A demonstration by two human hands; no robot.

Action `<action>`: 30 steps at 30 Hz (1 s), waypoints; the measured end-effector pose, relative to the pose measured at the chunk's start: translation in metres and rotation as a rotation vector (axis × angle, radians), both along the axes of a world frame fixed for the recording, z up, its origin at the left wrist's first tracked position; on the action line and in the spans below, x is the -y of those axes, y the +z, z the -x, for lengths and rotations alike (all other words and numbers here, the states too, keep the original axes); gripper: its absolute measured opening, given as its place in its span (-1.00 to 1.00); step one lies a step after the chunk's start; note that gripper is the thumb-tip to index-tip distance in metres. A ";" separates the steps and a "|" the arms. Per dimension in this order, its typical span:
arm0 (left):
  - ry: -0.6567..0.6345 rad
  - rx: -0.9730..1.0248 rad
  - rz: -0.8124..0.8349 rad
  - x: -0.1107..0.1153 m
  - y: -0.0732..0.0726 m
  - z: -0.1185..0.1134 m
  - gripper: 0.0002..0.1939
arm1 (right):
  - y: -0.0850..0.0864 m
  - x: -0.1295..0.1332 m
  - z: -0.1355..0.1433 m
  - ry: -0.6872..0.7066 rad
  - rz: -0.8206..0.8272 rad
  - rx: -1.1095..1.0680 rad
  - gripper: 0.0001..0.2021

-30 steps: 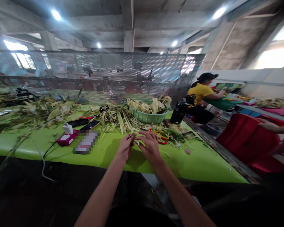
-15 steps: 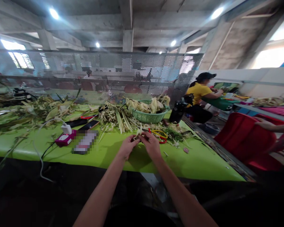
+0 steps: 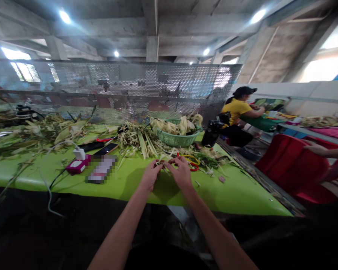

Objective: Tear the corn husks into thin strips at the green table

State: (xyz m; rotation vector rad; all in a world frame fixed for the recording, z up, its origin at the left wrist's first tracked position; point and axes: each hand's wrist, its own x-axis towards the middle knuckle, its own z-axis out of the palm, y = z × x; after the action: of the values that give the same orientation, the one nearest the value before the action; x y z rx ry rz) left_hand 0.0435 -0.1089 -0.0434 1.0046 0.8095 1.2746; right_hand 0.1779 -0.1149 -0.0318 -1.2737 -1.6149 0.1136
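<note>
My left hand is closed in a pinch on a small pale strip of corn husk just above the green table. My right hand pinches the same strip from the other side, the fingertips of both hands almost meeting. Much of the strip is hidden by my fingers. Just beyond my right hand lie scissors or pliers with red and yellow handles, their exact kind unclear. Loose husk scraps surround them on the right. A green basket filled with dried husks stands behind my hands.
Phones, a purple power socket and a white charging cable lie at left. Husks are heaped along the back before a perforated metal screen. A black bottle-like object, red chairs and a co-worker in yellow are at right.
The upright tip of the husk strip has gone down, and the strip now points lower between my fingers. My right fingers have shifted slightly; both arms stay nearly in place.
</note>
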 end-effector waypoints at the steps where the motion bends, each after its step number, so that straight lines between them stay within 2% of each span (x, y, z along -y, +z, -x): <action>1: 0.011 -0.005 0.003 0.000 -0.001 0.000 -0.73 | 0.001 0.000 0.000 -0.013 -0.025 0.016 -0.75; 3: 0.041 -0.011 0.001 -0.002 -0.003 -0.001 -0.69 | 0.001 0.000 0.000 -0.006 -0.042 0.033 -0.75; 6: 0.094 -0.021 -0.007 -0.006 -0.008 -0.001 -0.66 | 0.001 0.002 0.001 0.072 0.044 -0.033 -0.74; 10: 0.184 -0.091 -0.037 -0.011 -0.012 0.000 -0.76 | 0.000 0.002 0.003 0.294 0.220 -0.331 -0.76; 14: 0.247 -0.324 -0.164 -0.013 -0.014 -0.001 -0.87 | -0.001 0.001 0.003 0.452 0.268 -0.533 -0.78; 18: 0.158 -0.503 -0.315 -0.011 -0.015 -0.003 -0.85 | -0.001 0.001 0.003 0.493 0.253 -0.595 -0.81; 23: 0.033 -0.513 -0.380 -0.006 -0.008 -0.005 -0.79 | 0.006 0.005 0.001 0.455 0.258 -0.632 -0.80; 26: 0.007 -0.494 -0.374 -0.003 -0.005 -0.004 -0.79 | 0.009 0.008 0.000 0.467 0.245 -0.655 -0.77; 30: 0.023 -0.402 -0.285 -0.006 -0.008 -0.003 -0.79 | 0.007 0.007 -0.001 0.525 0.193 -0.690 -0.69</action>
State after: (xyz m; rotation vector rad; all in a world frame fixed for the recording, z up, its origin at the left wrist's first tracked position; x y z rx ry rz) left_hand 0.0470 -0.1027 -0.0515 1.5160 0.9611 1.2467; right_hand 0.1786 -0.1223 -0.0251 -0.7797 -1.2956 0.9472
